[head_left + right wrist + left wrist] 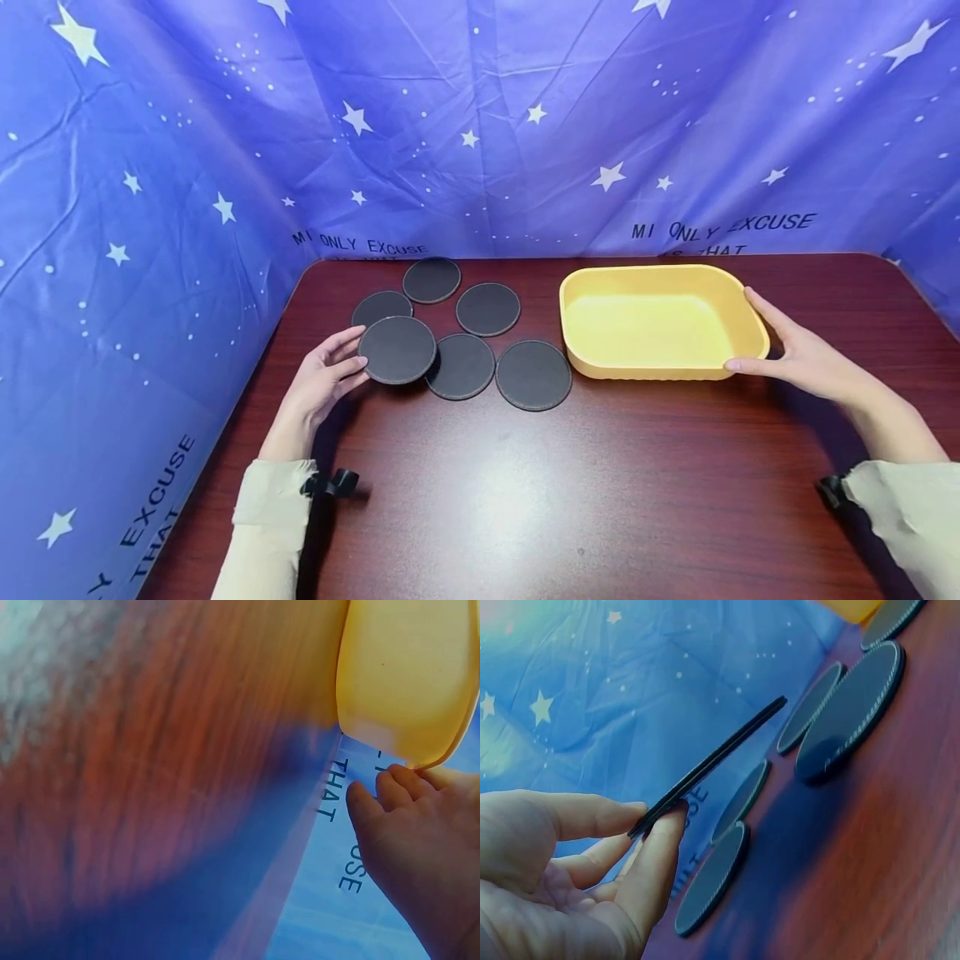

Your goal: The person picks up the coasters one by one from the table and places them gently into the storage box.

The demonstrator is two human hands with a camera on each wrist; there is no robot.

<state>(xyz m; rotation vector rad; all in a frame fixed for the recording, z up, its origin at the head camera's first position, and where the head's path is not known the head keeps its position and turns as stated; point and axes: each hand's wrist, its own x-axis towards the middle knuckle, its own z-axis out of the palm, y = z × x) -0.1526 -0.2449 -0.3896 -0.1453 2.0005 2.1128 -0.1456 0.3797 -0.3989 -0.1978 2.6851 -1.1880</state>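
Behind the counter (480, 500) hangs a blue cloth (150, 167) printed with white stars and dark lettering, which wraps round the back and both sides. On the dark red-brown counter, right of centre, stands a yellow tray (585, 293), shallow, with rounded corners. The right hand (797, 352) rests against the tray's right end, its grip open: the fingers lie straight along the far rim and the thumb touches the near corner, though the blurred right wrist view leaves the exact contact hard to judge. Left of the tray lie dark round coasters with stitched edges. Five of them lie flat on the counter, well apart from the tray, some just beside each other. A sixth, the lifted coaster (397, 349), is tilted up off the counter at the near left of the group. The left hand (322, 385) pinches its left edge between thumb and fingertips (671, 825).
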